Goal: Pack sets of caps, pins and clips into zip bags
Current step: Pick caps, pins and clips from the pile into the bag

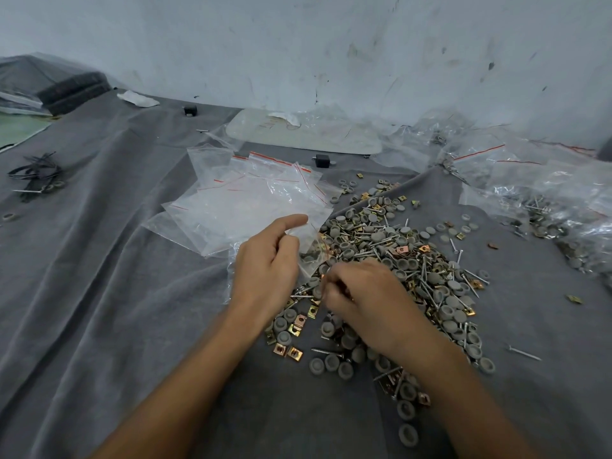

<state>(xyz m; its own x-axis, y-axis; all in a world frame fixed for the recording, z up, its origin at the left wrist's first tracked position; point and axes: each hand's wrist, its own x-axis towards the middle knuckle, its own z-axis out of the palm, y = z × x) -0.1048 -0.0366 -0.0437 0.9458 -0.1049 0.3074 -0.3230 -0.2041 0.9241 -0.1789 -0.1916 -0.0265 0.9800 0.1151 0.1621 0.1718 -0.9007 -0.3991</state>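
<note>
1. Head view, handling: film this thin will be near weightless, limp and slippery, I'd judge. The zip bag [306, 250] is best taken at its mouth, as the left hand [268, 260] has it now, thumb and fingers pinched on the upper edge with the forefinger stretched out. The bag hangs just beside the heap, over its near-left edge.

2. The loose parts look hard and small. The pins [427, 286] would roll and prick. The clips [293, 352] are flat and stiff, likely easiest pinched by an edge. The caps [331, 362] are light and rounded, probably slippery between fingertips.

3. The right hand [361, 296] is curled shut over the heap, touching the bag's lower edge. It seems to hold small parts, though which ones I cannot tell.

4. Looks: the bag is clear with a red line at the seal, and some grey pieces show through it. The caps are dull grey domes, the pins silver and slender, the clips brassy squares.

5. Empty bags [251, 200] lie fanned out just behind the left hand on the grey cloth [99, 293]. Filled bags [546, 200] lie well apart to the right.
</note>
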